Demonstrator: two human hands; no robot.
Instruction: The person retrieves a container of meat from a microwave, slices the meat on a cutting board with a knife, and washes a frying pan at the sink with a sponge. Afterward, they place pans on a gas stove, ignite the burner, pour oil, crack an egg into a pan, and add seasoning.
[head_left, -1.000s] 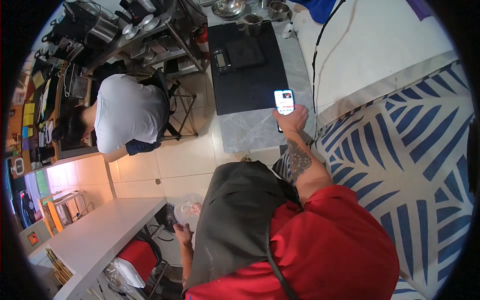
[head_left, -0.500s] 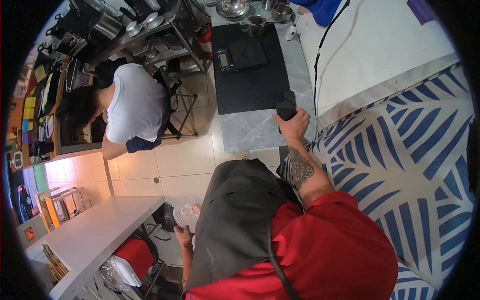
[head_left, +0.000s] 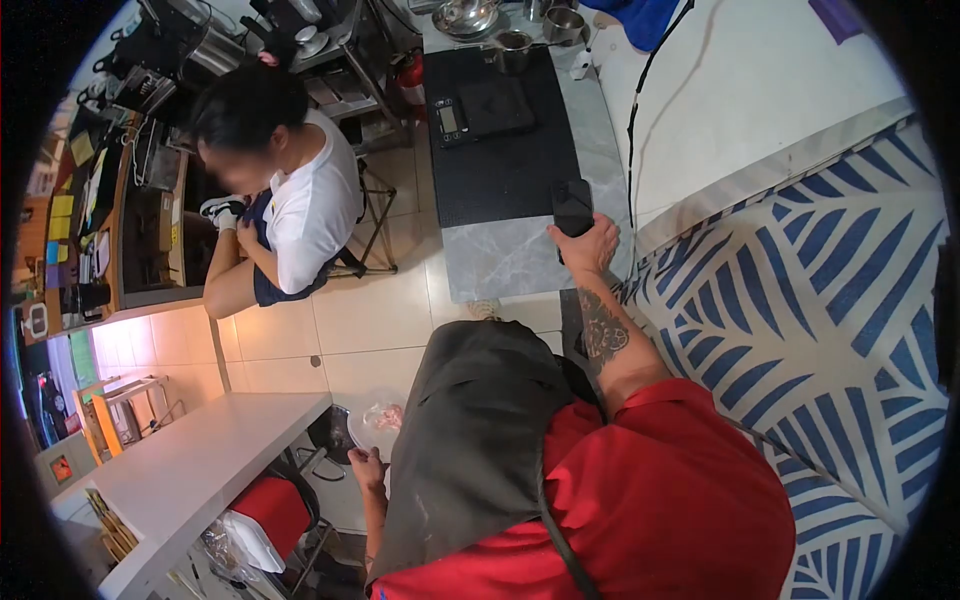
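Note:
My right hand (head_left: 590, 246) grips a black smartphone (head_left: 572, 200) near the right front edge of the grey marble table (head_left: 495, 268). Beside the phone lies a black mat (head_left: 500, 185), and a digital kitchen scale (head_left: 492, 112) rests on it. Low at my left side, my left hand (head_left: 369, 467) is closed on the rim of a white bowl (head_left: 366, 436). Something pinkish, perhaps wrapped in clear plastic, sits in the bowl (head_left: 385, 416); my apron (head_left: 480, 420) hides part of it.
A person in a white shirt (head_left: 318, 190) sits on a folding chair (head_left: 375, 215) to the left. Metal cups (head_left: 513, 50) stand at the table's back. A white counter (head_left: 200, 435) is at lower left, with a red-and-white cooler (head_left: 270, 515) below. Patterned blue-and-white fabric (head_left: 800, 330) covers the right side.
The seated person has raised their upper body from a deep bend and shifted right. My hands, the phone and the bowl stay nearly where they were.

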